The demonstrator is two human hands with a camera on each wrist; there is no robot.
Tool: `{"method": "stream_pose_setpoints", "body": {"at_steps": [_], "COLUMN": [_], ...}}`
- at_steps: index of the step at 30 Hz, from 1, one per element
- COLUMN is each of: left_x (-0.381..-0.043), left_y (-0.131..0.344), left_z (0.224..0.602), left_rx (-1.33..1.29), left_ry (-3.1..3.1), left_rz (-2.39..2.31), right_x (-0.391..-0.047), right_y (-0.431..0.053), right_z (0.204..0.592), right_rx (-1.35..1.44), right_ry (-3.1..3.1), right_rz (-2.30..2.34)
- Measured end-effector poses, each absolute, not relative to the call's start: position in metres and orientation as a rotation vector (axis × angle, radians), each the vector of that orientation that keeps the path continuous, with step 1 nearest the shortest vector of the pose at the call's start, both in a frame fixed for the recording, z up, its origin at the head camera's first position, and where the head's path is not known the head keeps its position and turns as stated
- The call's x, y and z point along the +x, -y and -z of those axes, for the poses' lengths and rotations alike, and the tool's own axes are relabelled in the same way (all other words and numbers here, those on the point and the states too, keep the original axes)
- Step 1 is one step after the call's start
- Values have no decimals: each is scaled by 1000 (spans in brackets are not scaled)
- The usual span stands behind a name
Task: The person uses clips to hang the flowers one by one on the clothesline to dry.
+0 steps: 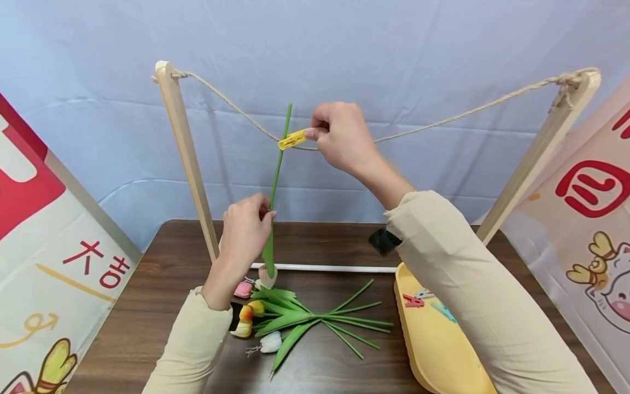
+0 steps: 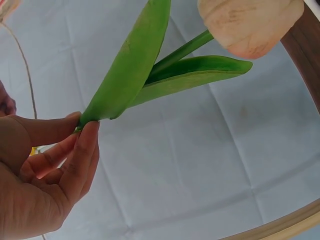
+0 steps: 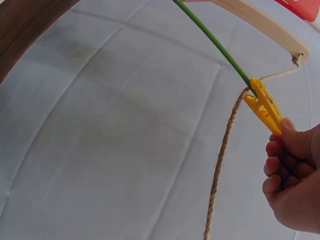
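Note:
My left hand (image 1: 243,229) pinches the green stem of an artificial tulip (image 1: 278,174) between thumb and fingertips, just where its leaves begin. The tulip hangs head down, and its pale peach bloom (image 2: 252,25) shows in the left wrist view. Above, my right hand (image 1: 344,137) pinches the handle end of a yellow clothespin (image 1: 292,140). The clothespin's jaws are at the twine rope (image 3: 223,145), where the stem crosses it. The stem's bare end sticks up past the rope.
Two wooden posts (image 1: 189,158) hold the sagging rope. More tulips (image 1: 295,320) lie in a bunch on the brown table (image 1: 162,306). A yellow tray (image 1: 428,339) with several clothespins (image 1: 413,301) stands at the right, partly behind my right sleeve. A white bar (image 1: 325,268) runs between the posts.

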State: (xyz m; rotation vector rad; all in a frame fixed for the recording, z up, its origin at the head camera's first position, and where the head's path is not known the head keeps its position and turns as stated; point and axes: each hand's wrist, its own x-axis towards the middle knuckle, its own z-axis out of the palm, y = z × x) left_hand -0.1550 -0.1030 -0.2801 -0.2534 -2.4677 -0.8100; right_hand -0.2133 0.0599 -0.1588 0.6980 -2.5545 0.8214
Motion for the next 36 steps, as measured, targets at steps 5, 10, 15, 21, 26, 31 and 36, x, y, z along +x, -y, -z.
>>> {"method": "stream_pose_setpoints", "body": {"at_steps": [5,10,15,21,26,31,36], "left_x": [-151,-150,-150,-149,-149,-150,-151], "left_y": [98,98,97,95,95,96,96], "left_z": [283,285,286,287,289,289,289], "left_rx": [-242,-241,-249,-251,-241,-228,-231], "left_ry": [2472,2476,2483,2511,2519,2514,2516], "left_rz": [785,782,768,764,769,787,798], "right_x": [-210,-207,-206,-206,-206,-204,-201], "right_y": [-62,-65,-67,-64,-62,-68,-79], "right_z": [162,160,159,161,162,159,156], "right_rx": [740,740,739,757,757,703,693], "right_ry": [2581,2669,2660,2594,2636,2682,2656], "right_rz": [-807,-819,-841,-815,-853,-901,-909]}}
